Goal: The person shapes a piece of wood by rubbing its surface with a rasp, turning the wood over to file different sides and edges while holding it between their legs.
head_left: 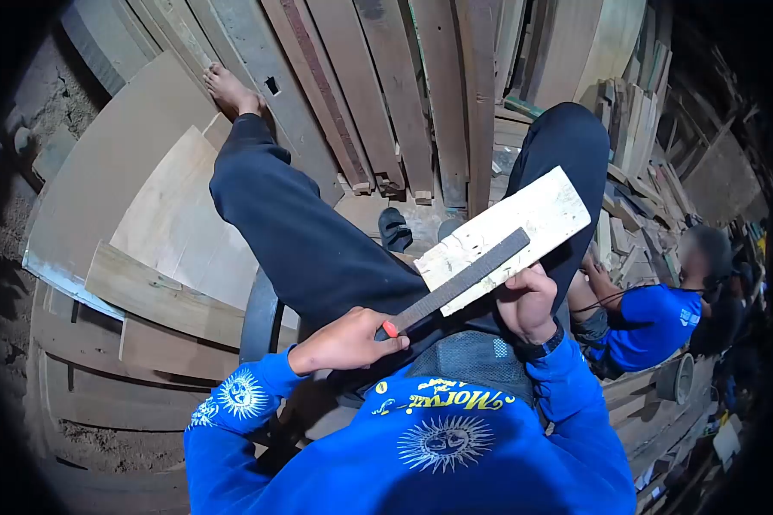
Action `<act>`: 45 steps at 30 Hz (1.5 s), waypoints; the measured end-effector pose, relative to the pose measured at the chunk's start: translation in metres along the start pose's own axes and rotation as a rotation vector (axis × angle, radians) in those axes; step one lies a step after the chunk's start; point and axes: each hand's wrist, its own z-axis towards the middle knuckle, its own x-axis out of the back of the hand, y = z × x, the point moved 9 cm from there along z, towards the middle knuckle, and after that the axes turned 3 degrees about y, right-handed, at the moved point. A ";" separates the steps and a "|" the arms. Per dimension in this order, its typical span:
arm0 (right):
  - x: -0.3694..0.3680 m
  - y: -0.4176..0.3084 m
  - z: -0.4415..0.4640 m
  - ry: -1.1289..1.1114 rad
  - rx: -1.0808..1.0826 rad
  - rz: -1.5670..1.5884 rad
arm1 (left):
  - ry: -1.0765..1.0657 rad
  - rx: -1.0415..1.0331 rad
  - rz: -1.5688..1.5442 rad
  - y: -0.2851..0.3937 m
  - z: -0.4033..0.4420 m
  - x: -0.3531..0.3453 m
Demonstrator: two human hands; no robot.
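Observation:
My left hand point(348, 339) is closed around the handle end of a long flat file point(464, 283), where a bit of orange-red shows beside my thumb. The file's dark rough blade lies slantwise across a pale wooden block point(545, 206). My right hand point(528, 302) grips the block's near edge, thumb on top, with its fingers partly hidden underneath. The block rests over my right thigh, tilted up to the right. Small dark nicks or marks dot its pale face.
Long planks point(395, 94) lean ahead of my legs. Curved wooden panels point(120, 163) lie at my left, beside my bare foot point(230, 89). A dark sandal point(394, 228) is on the floor. Another person in a blue shirt point(653, 322) sits at right, near piled wood scraps point(631, 223).

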 end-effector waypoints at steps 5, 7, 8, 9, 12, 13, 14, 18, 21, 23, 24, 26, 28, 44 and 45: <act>-0.015 0.038 -0.015 -0.014 -0.189 -0.052 | -0.026 -0.014 -0.038 0.007 -0.002 -0.004; -0.021 0.054 -0.022 -0.002 -0.267 -0.104 | -0.041 -0.063 -0.044 0.007 -0.003 -0.007; -0.021 0.052 -0.020 -0.001 -0.264 -0.101 | -0.042 -0.063 -0.040 0.006 -0.002 -0.007; -0.023 0.047 -0.017 -0.013 -0.252 -0.095 | -0.018 -0.075 -0.019 0.006 -0.001 -0.005; -0.017 0.025 -0.009 -0.009 -0.153 -0.069 | -0.003 -0.046 -0.007 0.004 -0.001 -0.002; -0.013 0.016 -0.005 -0.009 -0.100 -0.038 | 0.002 -0.029 -0.017 0.003 -0.001 0.000; -0.010 0.007 -0.003 -0.007 -0.048 -0.006 | 0.006 -0.012 -0.027 0.004 -0.002 0.002; -0.008 0.007 -0.003 -0.006 -0.037 0.024 | -0.011 0.011 -0.028 0.002 -0.002 -0.001; -0.020 0.032 -0.014 -0.027 -0.175 -0.037 | -0.007 -0.029 -0.025 0.002 -0.001 -0.003; -0.017 0.051 -0.021 -0.050 -0.271 -0.079 | 0.015 -0.163 -0.017 0.009 -0.001 -0.004; -0.021 0.050 -0.023 0.008 -0.257 -0.066 | 0.014 -0.163 -0.014 0.010 -0.002 -0.004; -0.017 0.046 -0.020 -0.024 -0.269 -0.071 | 0.009 -0.126 0.037 0.009 -0.002 -0.003; -0.017 0.029 -0.014 -0.031 -0.180 -0.047 | -0.007 -0.106 0.024 0.008 -0.002 -0.002; -0.018 0.033 -0.012 -0.053 -0.225 -0.040 | -0.024 -0.025 -0.017 0.005 -0.002 -0.003; -0.012 0.024 -0.008 0.000 -0.159 -0.021 | -0.013 -0.031 -0.024 0.003 -0.001 -0.002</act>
